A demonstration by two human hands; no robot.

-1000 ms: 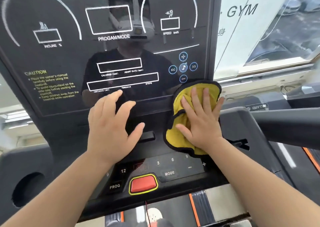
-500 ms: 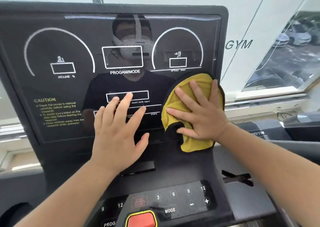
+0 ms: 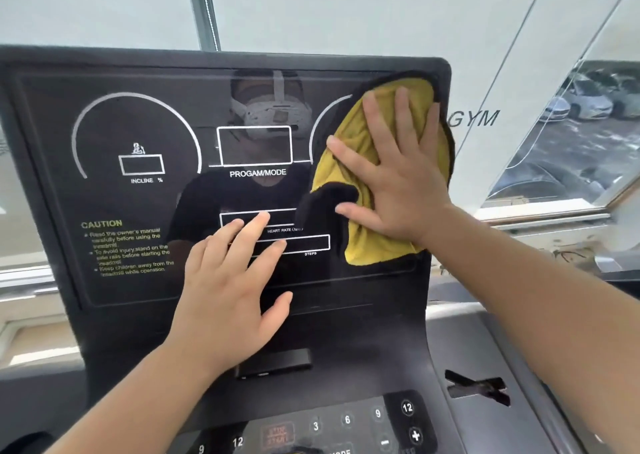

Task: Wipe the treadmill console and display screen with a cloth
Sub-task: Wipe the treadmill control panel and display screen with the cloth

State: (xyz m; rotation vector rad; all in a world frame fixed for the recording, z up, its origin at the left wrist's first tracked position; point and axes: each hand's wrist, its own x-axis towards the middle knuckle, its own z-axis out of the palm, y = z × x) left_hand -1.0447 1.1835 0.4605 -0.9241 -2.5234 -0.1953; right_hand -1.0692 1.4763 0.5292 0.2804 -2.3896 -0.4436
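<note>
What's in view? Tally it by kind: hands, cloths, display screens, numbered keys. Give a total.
Hands: 2 (left hand, right hand)
Yellow cloth: 1
Display screen: 1
Numbered keys: 6 (9, 12, 3, 6, 9, 12)
Total: 10

Pale frosted window panels [image 3: 104, 3] across the far side, split by a slim grey mullion [image 3: 204, 6] left of centre. On the far right, dark italic "GYM" lettering [image 3: 474, 119] on a white panel. Further right, clear glass [image 3: 588, 124] onto a car park with white parked cars [image 3: 585, 98]. Below it, a pale window sill [image 3: 540, 216], with thin dark wires [image 3: 568, 255] lying just beneath. Soft, even daylight throughout; bright strips low on the left.
</note>
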